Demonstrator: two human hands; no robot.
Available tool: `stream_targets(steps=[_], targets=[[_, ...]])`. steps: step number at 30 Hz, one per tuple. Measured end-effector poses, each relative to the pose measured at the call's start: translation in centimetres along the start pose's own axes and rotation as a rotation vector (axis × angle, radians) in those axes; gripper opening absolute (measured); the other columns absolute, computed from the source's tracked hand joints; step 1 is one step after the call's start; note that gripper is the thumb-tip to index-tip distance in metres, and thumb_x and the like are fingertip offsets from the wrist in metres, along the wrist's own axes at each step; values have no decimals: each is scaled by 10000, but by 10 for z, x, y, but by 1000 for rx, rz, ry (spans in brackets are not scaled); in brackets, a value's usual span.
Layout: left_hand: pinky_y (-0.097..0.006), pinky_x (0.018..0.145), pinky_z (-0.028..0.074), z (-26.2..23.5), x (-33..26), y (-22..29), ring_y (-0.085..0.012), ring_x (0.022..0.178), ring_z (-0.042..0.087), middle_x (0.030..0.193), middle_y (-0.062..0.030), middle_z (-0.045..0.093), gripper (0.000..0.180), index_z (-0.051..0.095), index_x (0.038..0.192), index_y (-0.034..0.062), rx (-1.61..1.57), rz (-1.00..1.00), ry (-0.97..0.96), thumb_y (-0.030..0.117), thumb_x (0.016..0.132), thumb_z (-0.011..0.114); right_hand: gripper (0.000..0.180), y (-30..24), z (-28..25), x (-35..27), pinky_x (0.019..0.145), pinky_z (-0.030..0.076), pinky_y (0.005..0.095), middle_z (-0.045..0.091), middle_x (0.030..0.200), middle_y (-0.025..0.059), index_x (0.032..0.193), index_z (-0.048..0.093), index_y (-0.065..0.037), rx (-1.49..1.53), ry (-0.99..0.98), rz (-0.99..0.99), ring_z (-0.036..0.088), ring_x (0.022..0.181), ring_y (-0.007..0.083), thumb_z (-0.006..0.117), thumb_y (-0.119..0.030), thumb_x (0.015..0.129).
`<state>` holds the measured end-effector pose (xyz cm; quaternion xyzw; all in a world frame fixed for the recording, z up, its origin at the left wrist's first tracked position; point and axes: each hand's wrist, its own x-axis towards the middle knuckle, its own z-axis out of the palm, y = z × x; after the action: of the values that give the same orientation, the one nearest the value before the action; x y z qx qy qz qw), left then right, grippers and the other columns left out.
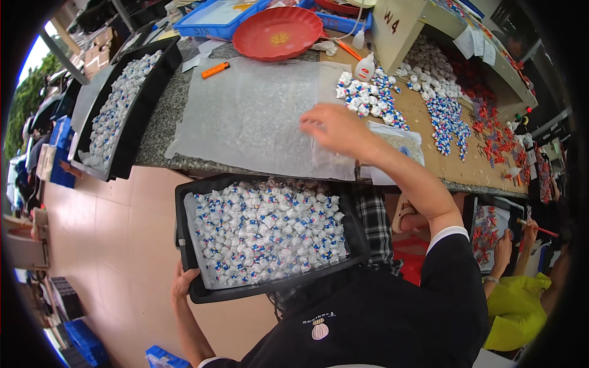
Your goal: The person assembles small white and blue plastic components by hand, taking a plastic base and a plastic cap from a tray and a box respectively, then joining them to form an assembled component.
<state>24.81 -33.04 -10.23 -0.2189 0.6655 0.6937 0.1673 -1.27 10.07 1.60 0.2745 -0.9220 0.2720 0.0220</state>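
Observation:
A black tray full of small white pieces with blue and red marks sits over my lap, below the bench edge. My left hand is closed on its near left corner. A pale liner shows along the tray's inner left side. Above the bench, my right hand is over the right part of a translucent sheet, its fingers loosely bent and pointing left. Nothing shows in them. Beside that hand, to the right, lie a clear bag and a pile of white-and-blue pieces.
Another filled black tray stands at the left. A red scalloped dish, an orange cutter and a white bottle lie farther back. More pieces cover the cardboard at right. A co-worker in yellow-green works at the right.

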Motion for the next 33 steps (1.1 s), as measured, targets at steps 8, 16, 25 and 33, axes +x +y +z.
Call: stream_targets(steps=[8,16,25,33], targets=[[-312,729,518,8,0,6,-195,834,607,988,-95,611,558,485,1201,-14,17,4,62,82,663,596,258,156,-63,8,823,462,419,636,1002,170,1034,650,-67,-313,219,394,591,958,317,494,-123,835],[-320,735,517,8,-2,1,-204,845,607,989,-97,609,580,473,1218,-5,5,-25,122,81,657,594,299,132,-64,11,858,455,357,643,1054,129,1082,634,-65,234,20,320,606,965,270,459,-148,855],[-322,742,515,8,-3,4,-209,852,599,999,-100,601,585,474,1221,6,10,-7,101,82,656,605,243,101,-82,-13,549,493,339,630,759,118,914,635,-9,-192,-179,764,611,686,176,468,-184,886],[-336,720,522,4,-2,1,-213,848,600,998,-99,599,577,474,1214,13,8,-26,120,95,665,630,301,131,-95,-29,560,477,290,605,764,45,1072,599,-15,-1,-56,511,589,698,123,589,-160,809]])
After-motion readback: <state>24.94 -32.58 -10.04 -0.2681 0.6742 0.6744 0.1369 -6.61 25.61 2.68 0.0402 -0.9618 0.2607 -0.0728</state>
